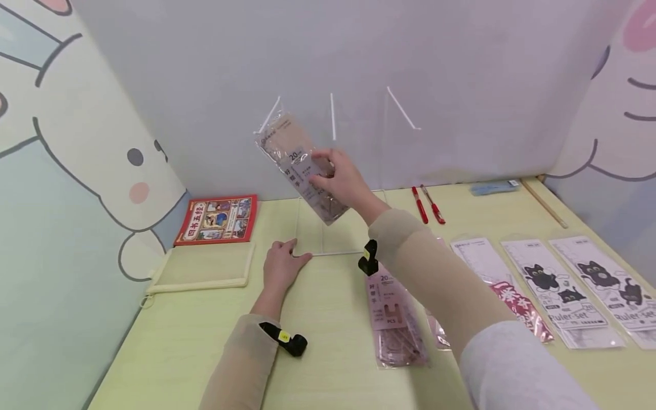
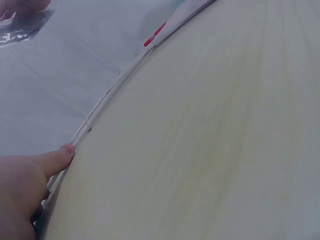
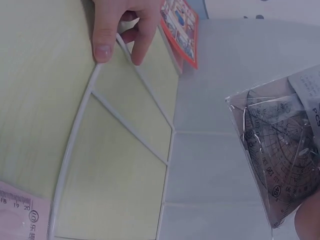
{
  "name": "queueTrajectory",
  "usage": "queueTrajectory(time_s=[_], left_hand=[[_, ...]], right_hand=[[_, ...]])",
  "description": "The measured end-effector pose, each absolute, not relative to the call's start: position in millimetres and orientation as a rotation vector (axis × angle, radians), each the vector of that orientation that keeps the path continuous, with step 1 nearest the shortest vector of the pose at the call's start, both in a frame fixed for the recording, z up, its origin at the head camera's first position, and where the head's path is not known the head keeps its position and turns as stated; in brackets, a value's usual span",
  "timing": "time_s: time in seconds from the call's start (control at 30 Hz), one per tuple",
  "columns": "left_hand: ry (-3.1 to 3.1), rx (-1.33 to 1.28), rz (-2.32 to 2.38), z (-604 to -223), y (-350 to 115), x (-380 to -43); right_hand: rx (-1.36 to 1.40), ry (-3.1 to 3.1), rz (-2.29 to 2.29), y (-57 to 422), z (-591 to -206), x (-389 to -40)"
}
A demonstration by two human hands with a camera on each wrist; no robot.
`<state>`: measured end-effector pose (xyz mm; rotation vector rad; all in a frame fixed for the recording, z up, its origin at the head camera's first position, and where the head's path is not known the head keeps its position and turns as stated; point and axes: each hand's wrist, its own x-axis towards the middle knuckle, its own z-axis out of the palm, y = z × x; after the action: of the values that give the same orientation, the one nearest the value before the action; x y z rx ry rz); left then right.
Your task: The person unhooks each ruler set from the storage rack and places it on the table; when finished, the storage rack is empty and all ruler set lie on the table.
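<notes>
In the head view my right hand pinches a clear-wrapped ruler set, held tilted in the air. Its upper end is at the left prong of a white wire display rack; I cannot tell whether it hangs on it. A protractor shows inside the same ruler set in the right wrist view. My left hand grips the front left corner of the rack's base, its thumb on the front wire. Another pink ruler set lies on the table, right of the left hand.
A red book and a cream mesh pouch lie at the left. To the right are red pens, several packaged ruler sets, a blue packet and a wooden stick. A wall stands behind the rack.
</notes>
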<state>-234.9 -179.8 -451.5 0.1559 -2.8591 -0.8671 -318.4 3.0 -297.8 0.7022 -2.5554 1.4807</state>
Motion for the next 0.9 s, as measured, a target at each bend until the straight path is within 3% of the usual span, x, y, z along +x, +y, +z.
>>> queueTrajectory(time_s=[0.9], left_hand=[[-2.869, 0.171, -0.899, -455, -182, -235]], right_hand=[[0.940, -2.420, 1.606, 17, -292, -268]])
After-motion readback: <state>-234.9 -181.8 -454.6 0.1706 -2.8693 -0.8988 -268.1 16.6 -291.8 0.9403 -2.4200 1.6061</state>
